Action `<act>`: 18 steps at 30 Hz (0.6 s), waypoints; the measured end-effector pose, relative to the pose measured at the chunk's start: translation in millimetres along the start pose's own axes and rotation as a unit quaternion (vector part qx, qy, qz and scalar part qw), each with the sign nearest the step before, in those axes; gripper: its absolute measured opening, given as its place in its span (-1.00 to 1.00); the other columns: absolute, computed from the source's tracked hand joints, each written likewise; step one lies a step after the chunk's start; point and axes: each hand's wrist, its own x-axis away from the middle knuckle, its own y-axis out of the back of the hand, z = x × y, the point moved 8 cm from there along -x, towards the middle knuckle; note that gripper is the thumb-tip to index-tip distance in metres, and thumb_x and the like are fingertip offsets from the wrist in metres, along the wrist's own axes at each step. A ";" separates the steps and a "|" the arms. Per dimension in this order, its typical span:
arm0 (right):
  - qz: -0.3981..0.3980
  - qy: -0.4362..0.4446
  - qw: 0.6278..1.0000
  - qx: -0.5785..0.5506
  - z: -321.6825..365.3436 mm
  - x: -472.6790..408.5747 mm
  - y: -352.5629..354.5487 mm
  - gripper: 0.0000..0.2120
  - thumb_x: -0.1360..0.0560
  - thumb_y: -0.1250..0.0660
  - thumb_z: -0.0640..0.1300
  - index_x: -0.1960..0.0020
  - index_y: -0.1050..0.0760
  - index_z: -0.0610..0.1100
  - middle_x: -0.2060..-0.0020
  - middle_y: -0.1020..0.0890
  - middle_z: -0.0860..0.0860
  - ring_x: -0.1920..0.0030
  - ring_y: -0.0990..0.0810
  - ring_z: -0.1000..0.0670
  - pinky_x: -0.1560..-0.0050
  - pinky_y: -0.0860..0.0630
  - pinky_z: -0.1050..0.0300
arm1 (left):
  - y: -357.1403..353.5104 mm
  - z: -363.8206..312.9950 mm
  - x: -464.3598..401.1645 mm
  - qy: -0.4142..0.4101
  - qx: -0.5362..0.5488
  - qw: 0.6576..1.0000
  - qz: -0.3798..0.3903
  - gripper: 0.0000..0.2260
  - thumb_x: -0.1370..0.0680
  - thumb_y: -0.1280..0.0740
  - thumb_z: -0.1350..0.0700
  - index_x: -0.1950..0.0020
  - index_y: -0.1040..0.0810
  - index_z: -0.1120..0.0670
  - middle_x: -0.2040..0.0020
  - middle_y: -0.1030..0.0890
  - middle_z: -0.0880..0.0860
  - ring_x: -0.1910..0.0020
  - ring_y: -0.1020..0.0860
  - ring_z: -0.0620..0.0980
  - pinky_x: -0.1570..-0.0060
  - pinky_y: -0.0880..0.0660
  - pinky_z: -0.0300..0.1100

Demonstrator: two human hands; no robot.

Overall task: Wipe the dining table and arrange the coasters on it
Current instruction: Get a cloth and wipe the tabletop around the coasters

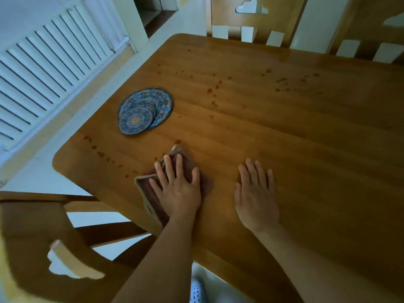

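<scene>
Table: wooden dining table (284, 132), rounded corners, filling the middle and right of the view.
Stains: reddish-brown drops (215, 89) scattered across the top toward 12 and 1 o'clock; a second trail (102, 154) runs along the left edge at about 9 o'clock, ending just beside the cloth.
Cloth: brown cloth (153, 189) with a pale hem, folded, lying flat on the table near its 7 o'clock edge.
Left hand: left hand (178, 186) laid palm down on the cloth, fingers straight and spread, pressing it to the wood; nothing is gripped.
Right hand: right hand (256, 195) flat on bare wood at 3 o'clock of the left hand, fingers straight and slightly apart, holding nothing, clear of the cloth.
Coasters: round blue patterned coasters (145, 110), smaller ones overlapping on a larger one, at 11 o'clock from the cloth, well apart from both hands.
Chairs: one wooden chair (32, 237) at 8 o'clock, chair backs (251, 18) with cloud-shaped cut-outs at 12 o'clock.
Radiator: white ribbed radiator (43, 62) at 10 o'clock, beyond the table.
</scene>
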 end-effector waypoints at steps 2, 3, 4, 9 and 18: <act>0.000 -0.002 1.000 -0.005 0.1 -0.4 0.9 -0.46 -0.60 0.10 0.03 -0.46 -0.34 -0.16 -0.48 -0.33 -0.14 -0.52 -0.21 -0.14 -0.49 -0.15 -0.23 | 6.1 -0.2 -29.9 0.007 0.009 1.000 0.001 -0.39 -0.58 0.14 -0.34 -0.60 0.09 -0.16 -0.62 0.18 -0.06 -0.58 0.25 0.04 -0.51 0.22 0.15; 0.000 0.000 1.000 -0.006 -0.1 -0.1 1.2 -0.46 -0.60 0.10 0.03 -0.47 -0.34 -0.16 -0.48 -0.33 -0.14 -0.52 -0.21 -0.14 -0.48 -0.16 -0.24 | 8.7 -1.9 -43.6 0.009 0.012 1.000 0.004 -0.39 -0.59 0.13 -0.34 -0.60 0.09 -0.16 -0.62 0.18 -0.06 -0.58 0.25 0.04 -0.51 0.22 0.14; -0.003 0.000 1.000 -0.006 -0.3 -0.4 1.0 -0.46 -0.61 0.10 0.03 -0.47 -0.33 -0.16 -0.48 -0.33 -0.14 -0.52 -0.20 -0.14 -0.49 -0.16 -0.24 | 9.3 -5.5 -56.4 0.006 0.013 1.000 0.008 -0.38 -0.59 0.12 -0.34 -0.60 0.09 -0.15 -0.61 0.19 -0.06 -0.57 0.25 0.04 -0.51 0.23 0.15; -0.006 -0.002 1.000 -0.011 -0.3 -3.0 -0.3 -0.45 -0.63 0.14 0.05 -0.47 -0.33 -0.16 -0.49 -0.32 -0.12 -0.53 -0.20 -0.13 -0.48 -0.16 -0.23 | 5.8 -51.7 -91.4 -0.096 -0.024 0.995 0.025 -0.40 -0.59 0.13 -0.34 -0.60 0.12 -0.18 -0.61 0.22 -0.08 -0.57 0.28 0.04 -0.51 0.22 0.14; -0.008 -0.036 0.998 -0.042 -10.6 -0.6 -5.3 -0.52 -0.63 0.09 0.04 -0.48 -0.28 -0.06 -0.50 -0.30 0.00 -0.54 -0.14 0.00 -0.54 0.02 -0.03 | -13.1 -93.5 -11.5 -0.462 -0.050 0.883 0.070 -0.46 -0.61 0.10 -0.31 -0.58 0.03 -0.23 -0.61 0.14 -0.16 -0.57 0.24 -0.05 -0.53 0.13 0.12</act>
